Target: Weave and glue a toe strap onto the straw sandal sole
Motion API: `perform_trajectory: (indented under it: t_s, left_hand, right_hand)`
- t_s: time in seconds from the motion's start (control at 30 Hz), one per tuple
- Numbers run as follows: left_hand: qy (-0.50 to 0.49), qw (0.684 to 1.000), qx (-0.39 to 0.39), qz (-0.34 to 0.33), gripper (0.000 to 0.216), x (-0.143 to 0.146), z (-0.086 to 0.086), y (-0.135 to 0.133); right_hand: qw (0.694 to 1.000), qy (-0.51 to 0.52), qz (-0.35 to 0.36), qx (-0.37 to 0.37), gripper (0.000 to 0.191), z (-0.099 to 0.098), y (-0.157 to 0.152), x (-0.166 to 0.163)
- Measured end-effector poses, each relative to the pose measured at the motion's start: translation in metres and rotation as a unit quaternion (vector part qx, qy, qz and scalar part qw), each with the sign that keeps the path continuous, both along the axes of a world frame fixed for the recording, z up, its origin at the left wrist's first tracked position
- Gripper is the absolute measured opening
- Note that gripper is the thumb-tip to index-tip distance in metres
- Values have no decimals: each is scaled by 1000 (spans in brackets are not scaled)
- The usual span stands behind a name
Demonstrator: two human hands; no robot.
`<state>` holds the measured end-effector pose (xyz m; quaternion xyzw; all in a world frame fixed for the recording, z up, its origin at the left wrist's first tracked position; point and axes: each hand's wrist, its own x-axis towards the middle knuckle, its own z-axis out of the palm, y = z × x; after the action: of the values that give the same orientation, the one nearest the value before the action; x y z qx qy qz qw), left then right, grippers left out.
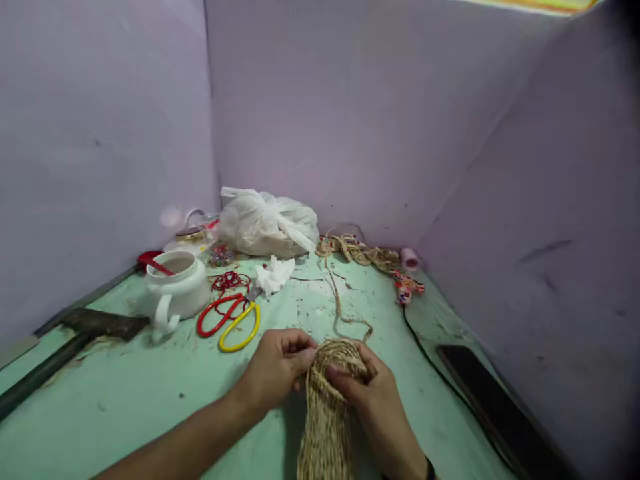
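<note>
Green tbl (150,407) w/ scissors (255,309); L grip (273,368) pinched on edge of woven pc (326,433), R grip (377,397) clamped on same.

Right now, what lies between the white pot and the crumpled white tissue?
Tangled red cord, plus part of the red-and-yellow-handled scissors, as the head view shows.

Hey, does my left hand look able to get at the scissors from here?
Probably yes: the scissors lie on the table ahead of your left hand, with nothing visible between. It would likely need to leave the woven piece first.
</note>
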<state>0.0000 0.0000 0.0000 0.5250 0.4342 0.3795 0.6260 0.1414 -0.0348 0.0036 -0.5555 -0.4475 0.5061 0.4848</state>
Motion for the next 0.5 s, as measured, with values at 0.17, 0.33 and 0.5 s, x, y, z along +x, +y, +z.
perform_trajectory:
  t_s: [0.17, 0.33, 0.5]
  left_hand:
    - [2, 1000, -7, 13, 18, 3, 2, 2]
    - [90, 992, 74, 50, 15, 2, 0, -4]
    - [189, 952, 234, 52, 19, 0, -2, -11]
  right_hand:
    - [1000, 21, 11, 16, 29, -2, -2, 0]
    - [1000, 10, -3, 29, 27, -5, -3, -1]
    - [999, 15, -12, 31, 27, -9, -1, 0]
